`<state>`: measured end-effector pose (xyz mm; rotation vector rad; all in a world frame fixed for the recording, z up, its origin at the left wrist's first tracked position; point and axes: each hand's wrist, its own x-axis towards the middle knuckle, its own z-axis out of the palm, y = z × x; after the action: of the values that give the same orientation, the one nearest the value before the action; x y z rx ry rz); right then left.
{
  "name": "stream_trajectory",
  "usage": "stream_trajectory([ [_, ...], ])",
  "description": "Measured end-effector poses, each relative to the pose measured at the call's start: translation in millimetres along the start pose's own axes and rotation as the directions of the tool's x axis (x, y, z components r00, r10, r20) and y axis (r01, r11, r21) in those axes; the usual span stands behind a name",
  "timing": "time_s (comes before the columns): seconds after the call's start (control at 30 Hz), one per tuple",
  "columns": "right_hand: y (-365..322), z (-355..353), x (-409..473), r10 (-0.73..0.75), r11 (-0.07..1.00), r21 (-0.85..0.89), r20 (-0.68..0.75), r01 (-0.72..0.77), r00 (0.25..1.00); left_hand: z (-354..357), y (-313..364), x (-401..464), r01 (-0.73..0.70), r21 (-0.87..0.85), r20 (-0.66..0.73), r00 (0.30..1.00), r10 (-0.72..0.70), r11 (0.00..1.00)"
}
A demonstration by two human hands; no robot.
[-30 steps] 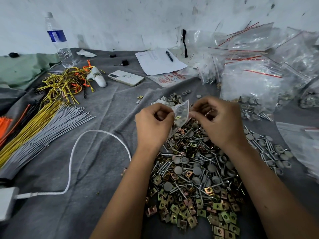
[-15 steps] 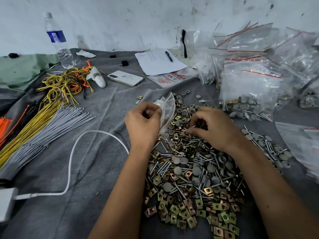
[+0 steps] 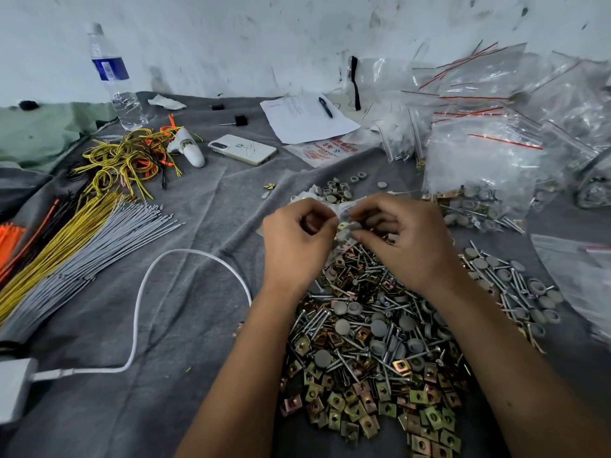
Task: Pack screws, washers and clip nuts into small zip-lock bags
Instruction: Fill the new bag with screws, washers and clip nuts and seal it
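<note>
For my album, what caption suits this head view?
Both hands hold a small zip-lock bag over a pile of screws, washers and clip nuts.

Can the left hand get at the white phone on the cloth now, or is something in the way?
Probably not yet: the left hand pinches the small bag together with the right hand. The path to the phone itself looks free across bare cloth.

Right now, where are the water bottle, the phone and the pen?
water bottle (image 3: 114, 79), head view, on its blue label.
phone (image 3: 243, 149), head view, middle of its white back.
pen (image 3: 325, 107), head view, mid-barrel, lying on the paper sheet.
</note>
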<state>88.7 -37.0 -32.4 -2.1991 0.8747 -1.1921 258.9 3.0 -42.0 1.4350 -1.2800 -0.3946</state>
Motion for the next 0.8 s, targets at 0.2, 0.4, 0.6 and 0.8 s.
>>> stream_trajectory([
  [0.2, 1.4, -3.2, 1.1, 0.023, 0.998, -0.050, -0.087, -0.027, 0.996, -1.4, 0.9, 1.1, 0.056, -0.072, -0.016, 0.998, -0.057, 0.996],
  [0.4, 8.5, -8.6, 0.8, 0.066, 0.968, -0.234, -0.131, -0.095, 0.989, -3.3, 1.4, 1.2, 0.091, -0.097, -0.083, 0.992, -0.099, 0.991],
  [0.6, 14.3, -6.4, 1.7, 0.277, 0.826, -0.540, 0.140, -0.161, 0.951, -2.6, 0.7, 1.5, 0.105, -0.101, -0.099, 0.988, -0.115, 0.989],
  [0.8, 12.1, -7.9, 1.9, 0.306, 0.816, -0.543, 0.116, -0.198, 0.945, -1.8, -0.3, 1.4, 0.107, -0.101, -0.094, 0.989, -0.116, 0.989],
])
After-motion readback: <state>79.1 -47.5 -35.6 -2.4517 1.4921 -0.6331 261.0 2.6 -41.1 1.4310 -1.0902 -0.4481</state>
